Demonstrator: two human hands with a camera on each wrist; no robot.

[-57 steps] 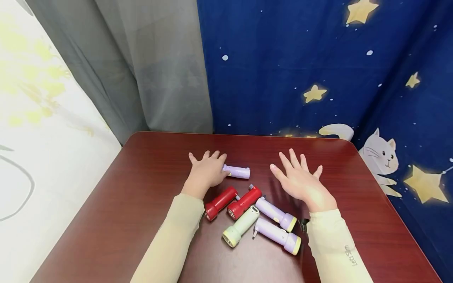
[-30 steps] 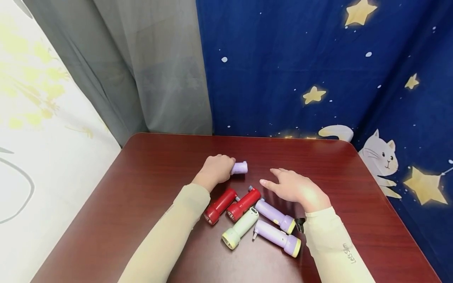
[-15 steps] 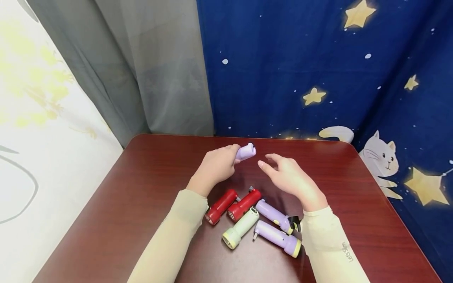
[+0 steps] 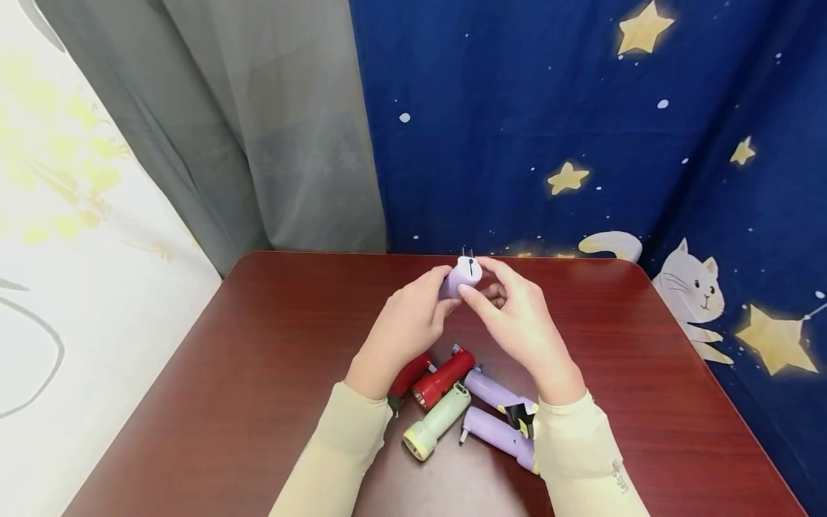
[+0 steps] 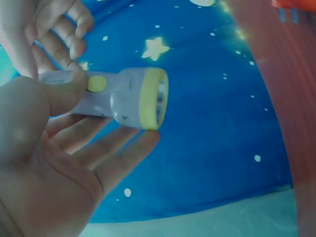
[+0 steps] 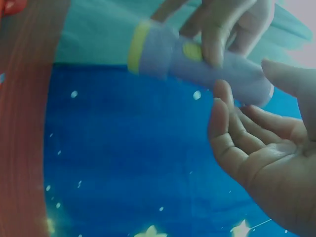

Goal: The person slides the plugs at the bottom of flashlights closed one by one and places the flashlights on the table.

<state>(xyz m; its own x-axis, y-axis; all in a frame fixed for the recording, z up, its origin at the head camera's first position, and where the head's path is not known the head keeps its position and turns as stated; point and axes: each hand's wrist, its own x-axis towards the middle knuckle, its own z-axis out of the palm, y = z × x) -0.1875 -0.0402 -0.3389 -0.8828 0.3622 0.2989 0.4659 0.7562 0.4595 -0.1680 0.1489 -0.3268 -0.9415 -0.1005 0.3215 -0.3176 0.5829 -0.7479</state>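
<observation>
Above the far part of the table, my left hand (image 4: 408,316) grips a lilac flashlight (image 4: 456,281) round its body. In the left wrist view my left thumb lies beside the yellow switch (image 5: 97,83), and the yellow-rimmed lens end (image 5: 154,98) points away from the palm. My right hand (image 4: 517,316) pinches the tail end between thumb and forefinger, its other fingers curled below in the right wrist view. Two thin prongs (image 4: 466,252) stand up from that tail end.
On the brown table (image 4: 291,337) below lie two red flashlights (image 4: 444,377), one partly behind my left wrist, a pale green flashlight (image 4: 439,420) and two more lilac flashlights (image 4: 497,433), partly covered by my right sleeve and a black strap (image 4: 519,416). Curtains (image 4: 465,143) hang behind.
My left hand has gripped the lilac flashlight, lifted it off the table and turned its tail end toward the head camera. My right hand has come in from the right and taken that end.
</observation>
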